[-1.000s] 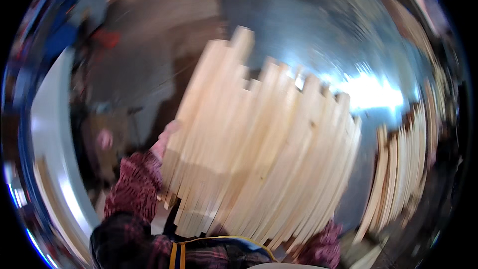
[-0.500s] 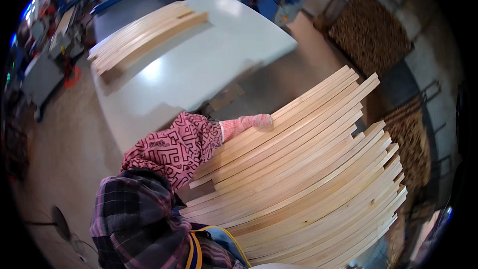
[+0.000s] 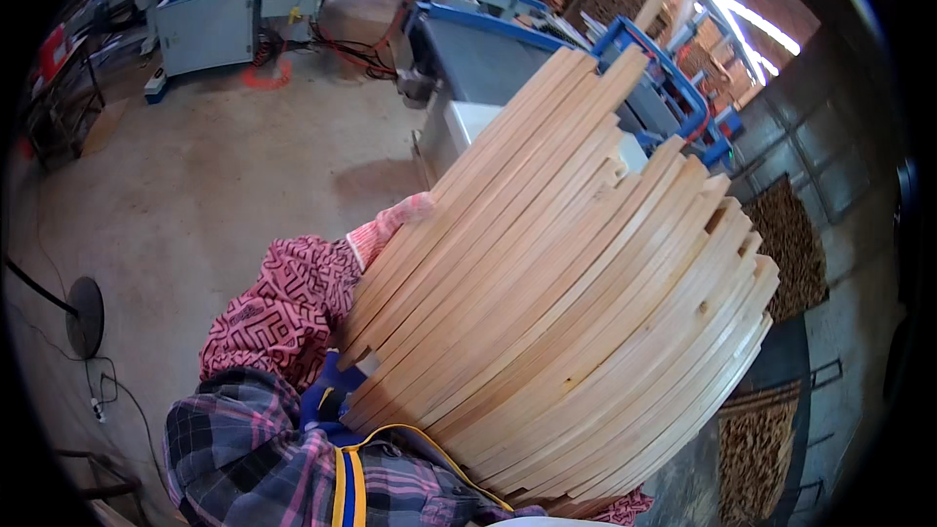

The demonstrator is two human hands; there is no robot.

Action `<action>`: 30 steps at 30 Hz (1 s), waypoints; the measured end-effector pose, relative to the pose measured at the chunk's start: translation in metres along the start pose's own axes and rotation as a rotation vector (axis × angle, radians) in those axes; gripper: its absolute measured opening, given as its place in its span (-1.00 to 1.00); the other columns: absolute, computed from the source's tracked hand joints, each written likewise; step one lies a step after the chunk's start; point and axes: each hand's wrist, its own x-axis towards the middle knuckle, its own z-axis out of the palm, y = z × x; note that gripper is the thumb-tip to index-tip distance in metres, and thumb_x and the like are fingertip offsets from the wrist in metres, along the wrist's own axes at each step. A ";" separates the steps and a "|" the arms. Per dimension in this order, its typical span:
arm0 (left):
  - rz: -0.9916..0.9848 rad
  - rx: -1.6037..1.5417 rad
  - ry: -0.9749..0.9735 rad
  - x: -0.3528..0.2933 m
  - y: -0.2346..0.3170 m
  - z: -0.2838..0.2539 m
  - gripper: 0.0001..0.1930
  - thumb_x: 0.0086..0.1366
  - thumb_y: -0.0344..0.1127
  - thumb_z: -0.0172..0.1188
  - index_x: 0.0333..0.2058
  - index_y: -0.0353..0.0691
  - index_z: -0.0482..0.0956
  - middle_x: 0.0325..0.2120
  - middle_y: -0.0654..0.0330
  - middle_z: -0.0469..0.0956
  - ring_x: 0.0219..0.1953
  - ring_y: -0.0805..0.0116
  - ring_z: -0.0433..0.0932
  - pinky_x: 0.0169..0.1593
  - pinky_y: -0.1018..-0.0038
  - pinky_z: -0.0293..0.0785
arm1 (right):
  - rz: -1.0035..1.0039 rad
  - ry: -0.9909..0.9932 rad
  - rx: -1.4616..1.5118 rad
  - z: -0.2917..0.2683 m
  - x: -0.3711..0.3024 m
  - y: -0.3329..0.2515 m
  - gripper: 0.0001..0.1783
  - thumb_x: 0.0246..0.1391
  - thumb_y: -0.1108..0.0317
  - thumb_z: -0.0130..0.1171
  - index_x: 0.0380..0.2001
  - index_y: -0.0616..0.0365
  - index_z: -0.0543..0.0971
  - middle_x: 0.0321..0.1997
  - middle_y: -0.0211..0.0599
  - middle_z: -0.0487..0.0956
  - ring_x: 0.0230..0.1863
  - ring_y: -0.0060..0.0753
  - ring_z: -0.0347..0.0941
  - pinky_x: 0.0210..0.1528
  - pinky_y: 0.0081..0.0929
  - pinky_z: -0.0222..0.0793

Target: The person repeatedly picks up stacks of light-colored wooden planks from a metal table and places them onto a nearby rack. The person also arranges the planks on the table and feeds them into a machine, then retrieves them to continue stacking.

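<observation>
A broad bundle of pale wooden strips (image 3: 547, 283) lies side by side across the middle of my view, its ends uneven. My left hand (image 3: 402, 218), in a pink knitted glove, grips the bundle's left edge. Its fingertips are partly hidden by the wood. A pink patterned sleeve covers that forearm. Of my right arm only a bit of pink patterned sleeve (image 3: 625, 507) shows under the near right edge of the bundle; the right hand itself is hidden. The near ends of the strips rest close against my plaid-clothed front.
Beyond the bundle a white tabletop (image 3: 470, 121) shows in part, beside a blue-framed machine (image 3: 488, 15). A grey cabinet (image 3: 207, 31) and cables (image 3: 356, 49) stand at far left. Stacked wood (image 3: 786, 249) sits at right. A round black stand base (image 3: 85, 317) is at left.
The view has swung, and the machines at far left now show more. The bundle now covers most of the white table. My left hand has shifted from the top of the strips to their left edge.
</observation>
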 end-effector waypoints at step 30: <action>0.018 -0.016 -0.478 0.135 -0.158 0.169 -0.38 0.24 0.03 0.31 0.17 -0.20 0.47 -0.06 0.14 0.63 -0.08 0.30 0.64 -0.05 0.27 0.64 | 0.057 0.467 0.085 -0.173 -0.139 0.021 -0.23 0.37 -0.28 -0.27 0.35 0.07 0.32 0.32 -0.07 0.42 0.25 -0.14 0.42 0.31 -0.18 0.37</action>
